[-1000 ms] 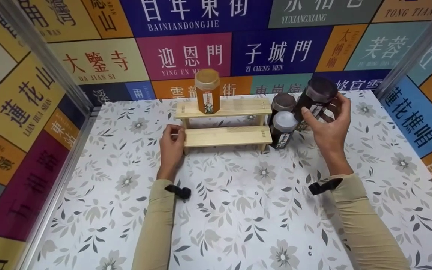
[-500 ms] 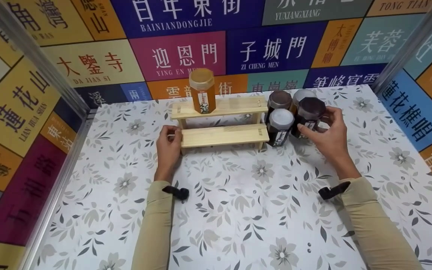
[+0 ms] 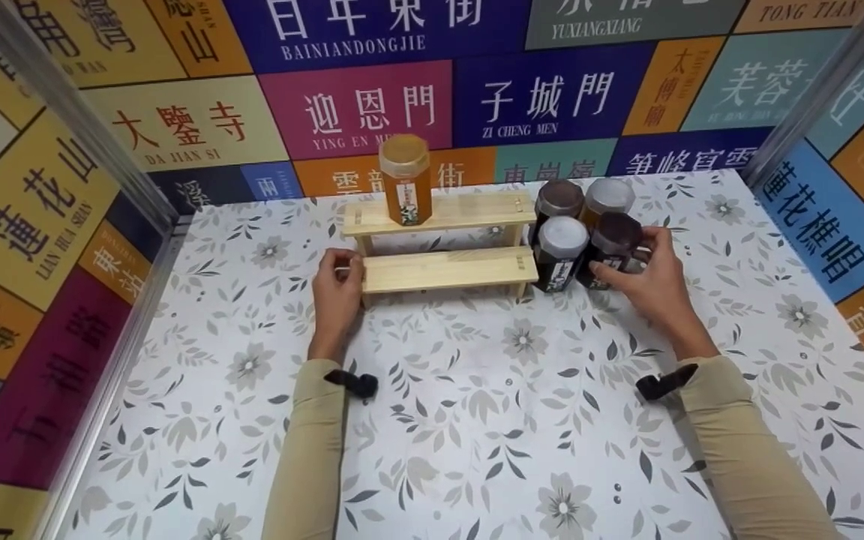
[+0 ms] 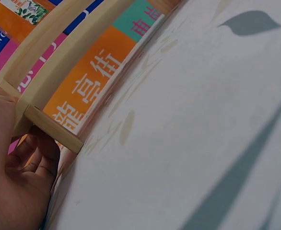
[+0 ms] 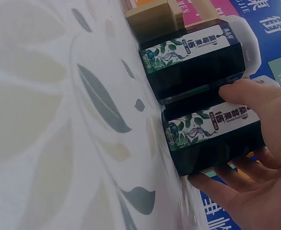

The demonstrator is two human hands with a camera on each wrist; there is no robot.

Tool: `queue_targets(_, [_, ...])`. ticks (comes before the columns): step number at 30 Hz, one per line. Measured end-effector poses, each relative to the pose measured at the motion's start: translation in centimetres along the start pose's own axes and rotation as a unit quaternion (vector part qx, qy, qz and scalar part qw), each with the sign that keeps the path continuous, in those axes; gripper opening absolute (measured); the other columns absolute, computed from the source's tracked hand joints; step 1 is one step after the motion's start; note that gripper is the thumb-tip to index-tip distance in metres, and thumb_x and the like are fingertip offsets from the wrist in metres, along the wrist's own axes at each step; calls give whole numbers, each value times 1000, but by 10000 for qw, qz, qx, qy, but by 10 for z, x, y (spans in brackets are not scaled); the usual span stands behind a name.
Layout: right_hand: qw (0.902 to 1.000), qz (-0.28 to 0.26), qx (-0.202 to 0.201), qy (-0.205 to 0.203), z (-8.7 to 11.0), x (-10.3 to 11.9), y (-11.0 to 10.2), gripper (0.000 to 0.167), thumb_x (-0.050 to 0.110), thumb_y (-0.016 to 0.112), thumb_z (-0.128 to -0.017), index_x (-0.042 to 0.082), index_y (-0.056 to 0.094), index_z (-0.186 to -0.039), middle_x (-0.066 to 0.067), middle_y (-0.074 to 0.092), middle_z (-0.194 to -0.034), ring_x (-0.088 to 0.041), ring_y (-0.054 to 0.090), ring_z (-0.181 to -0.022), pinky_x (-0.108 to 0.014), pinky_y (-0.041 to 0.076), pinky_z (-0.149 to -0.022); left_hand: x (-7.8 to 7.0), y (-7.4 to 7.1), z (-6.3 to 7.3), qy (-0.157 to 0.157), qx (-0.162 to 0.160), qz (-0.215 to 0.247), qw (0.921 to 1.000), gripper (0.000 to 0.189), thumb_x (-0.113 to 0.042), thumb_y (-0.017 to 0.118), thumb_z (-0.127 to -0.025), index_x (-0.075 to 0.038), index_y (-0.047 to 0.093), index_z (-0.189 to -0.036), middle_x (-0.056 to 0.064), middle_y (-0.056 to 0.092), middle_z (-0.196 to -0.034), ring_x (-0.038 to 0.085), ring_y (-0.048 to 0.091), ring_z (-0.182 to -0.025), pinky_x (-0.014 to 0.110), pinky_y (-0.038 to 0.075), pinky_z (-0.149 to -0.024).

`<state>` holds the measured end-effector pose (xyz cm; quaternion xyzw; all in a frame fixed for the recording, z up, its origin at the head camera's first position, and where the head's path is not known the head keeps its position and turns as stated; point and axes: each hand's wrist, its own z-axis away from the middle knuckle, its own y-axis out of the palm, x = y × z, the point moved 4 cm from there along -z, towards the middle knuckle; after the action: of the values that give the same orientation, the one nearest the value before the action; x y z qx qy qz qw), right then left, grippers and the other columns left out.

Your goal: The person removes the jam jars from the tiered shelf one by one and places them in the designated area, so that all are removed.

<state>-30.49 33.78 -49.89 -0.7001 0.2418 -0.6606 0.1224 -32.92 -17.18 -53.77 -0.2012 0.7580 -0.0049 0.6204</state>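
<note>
My right hand (image 3: 653,292) grips a dark jar with a dark lid (image 3: 615,234) by its sides. That jar stands upright on the cloth; in the right wrist view its label faces the camera, beside a white-lidded dark jar (image 5: 198,52). Behind them are a brown-lidded jar (image 3: 559,201) and a pale-lidded amber jar (image 3: 610,196), both partly hidden. A two-step wooden rack (image 3: 447,271) stands left of the jars, and my left hand (image 3: 336,300) holds the left end of its lower step, fingers curled beneath. An amber jar (image 3: 406,184) sits upright on the upper step.
A white tablecloth (image 3: 439,435) with grey flowers and leaves covers the table. Colourful panels with printed characters (image 3: 357,112) stand behind and at both sides, with metal posts (image 3: 799,97) at the corners.
My right hand has brought the dark jar down and toward me, beside the white-lidded jar. The pale-lidded amber jar behind it has come into sight. My left hand stays on the rack.
</note>
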Motion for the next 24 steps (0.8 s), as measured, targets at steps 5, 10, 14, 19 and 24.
queue_targets(5, [10000, -59, 49, 26, 1, 1, -2, 97, 38, 95, -85, 8, 33, -153, -20, 57, -150, -33, 57, -138, -50, 44, -120, -1, 1, 1, 48, 6, 9, 10000, 17, -23, 61, -110, -9, 65, -118, 10, 68, -115, 20, 67, -95, 32, 56, -84])
queue_targets(10, [9999, -50, 70, -70, 4, 1, -2, 96, 37, 94, -86, 7, 32, -154, -21, 57, -151, -35, 56, -139, -51, 44, -120, 1, 2, 1, 5, 4, -10, 10000, 17, -24, 61, -110, -9, 65, -118, 9, 68, -115, 20, 67, -97, 33, 55, -87])
queue_targets(14, [9998, 68, 16, -170, 7, 5, 0, 95, 40, 92, -88, 7, 31, -154, -23, 56, -151, -37, 56, -140, -53, 44, -118, 1, 2, 1, -10, -2, -47, 10000, 17, -24, 60, -110, -9, 65, -119, 9, 68, -116, 21, 68, -98, 34, 55, -88])
queue_targets(19, [9970, 140, -542, -540, 8, 22, 4, 91, 43, 88, -91, 7, 37, -156, -20, 55, -151, -34, 55, -141, -54, 46, -114, 2, 1, 1, -85, -47, -81, 9999, 17, -24, 60, -110, -11, 65, -119, 9, 68, -115, 23, 68, -97, 35, 56, -85])
queue_targets(24, [9811, 210, -1459, -1257, 13, 54, 4, 74, 41, 80, -97, 7, 46, -154, -16, 53, -155, -31, 48, -148, -53, 38, -124, 3, 1, 1, -140, -24, -145, 9998, 18, -26, 59, -109, -12, 64, -120, 9, 67, -118, 21, 67, -99, 34, 55, -87])
